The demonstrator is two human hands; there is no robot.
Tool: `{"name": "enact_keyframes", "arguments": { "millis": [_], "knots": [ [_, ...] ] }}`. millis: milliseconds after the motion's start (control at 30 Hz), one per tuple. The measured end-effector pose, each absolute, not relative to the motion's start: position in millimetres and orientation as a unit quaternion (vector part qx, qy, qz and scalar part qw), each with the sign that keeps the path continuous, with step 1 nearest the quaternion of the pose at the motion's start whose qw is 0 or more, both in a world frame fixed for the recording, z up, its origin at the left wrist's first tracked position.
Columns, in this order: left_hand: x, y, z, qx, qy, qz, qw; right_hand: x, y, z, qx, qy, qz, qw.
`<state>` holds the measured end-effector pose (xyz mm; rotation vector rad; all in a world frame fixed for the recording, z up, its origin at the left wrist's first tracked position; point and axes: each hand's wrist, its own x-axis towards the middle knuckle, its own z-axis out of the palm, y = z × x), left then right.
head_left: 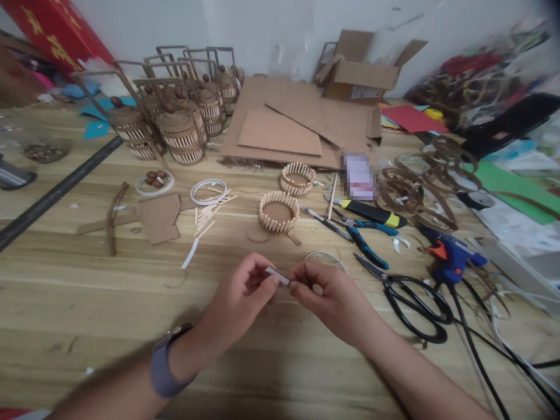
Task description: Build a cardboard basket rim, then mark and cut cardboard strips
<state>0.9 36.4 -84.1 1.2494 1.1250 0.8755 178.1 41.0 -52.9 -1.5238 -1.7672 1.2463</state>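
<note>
- Head view: left hand (238, 297) and right hand (335, 297) meet low centre of frame, over the desk (100, 303).
- I see both sets of fingers narrow, pinched on one small pale strip (277, 275). Left thumb and forefinger grip its left end, the right ones its right end.
- Strip sits between the two hands, slightly tilted; I cannot tell whether it is clear of the desk.
- Grey wristband (164, 364) on the left wrist.
- Thin pale ring (324, 253) lies on the desk just behind the right hand.
- Black scissors (411, 303) near, right of the right hand; blue glue gun (450, 259) above them in frame.
- Blue-handled pliers (367, 239) and yellow-black knife (371, 213) centre right.
- Two stick-walled round baskets (279, 213) centre frame, above the hands, well apart from them.
- Loose sticks (210, 210) and white ring (209, 191) left of the baskets.
- Stick-walled lanterns (175, 125) upper left; cardboard sheets (280, 131) upper centre; open box (359, 73) behind them.
</note>
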Motion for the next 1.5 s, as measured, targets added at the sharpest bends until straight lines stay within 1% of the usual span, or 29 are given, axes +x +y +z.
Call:
{"name": "enact_keyframes", "arguments": {
  "millis": [100, 167, 267, 333, 500, 1033, 1300, 1500],
  "knots": [
    [0, 34, -87, 0.646, 0.49, 0.445, 0.379, 178, 41, -55, -0.572, -0.638, 0.446, 0.259],
    [-1, 33, -87, 0.723, 0.462, 0.449, 0.249, 177, 41, -56, -0.579, -0.631, 0.442, 0.269],
    [-4, 34, -84, 0.74, 0.471, 0.461, 0.135, 177, 40, -56, -0.592, -0.623, 0.43, 0.277],
    [-7, 35, -81, 0.741, 0.472, 0.468, 0.1, 177, 40, -56, -0.599, -0.621, 0.42, 0.282],
    [-8, 38, -77, 0.821, 0.387, 0.412, 0.08, 176, 37, -57, -0.603, -0.628, 0.399, 0.288],
    [-3, 36, -85, 0.824, 0.398, 0.393, 0.086, 173, 28, -66, -0.557, -0.688, 0.337, 0.319],
    [-3, 36, -86, 0.838, 0.39, 0.375, 0.068, 173, 26, -69, -0.546, -0.72, 0.302, 0.304],
    [-3, 36, -88, 0.848, 0.383, 0.362, 0.06, 175, 26, -73, -0.517, -0.763, 0.244, 0.301]
  ]
}}
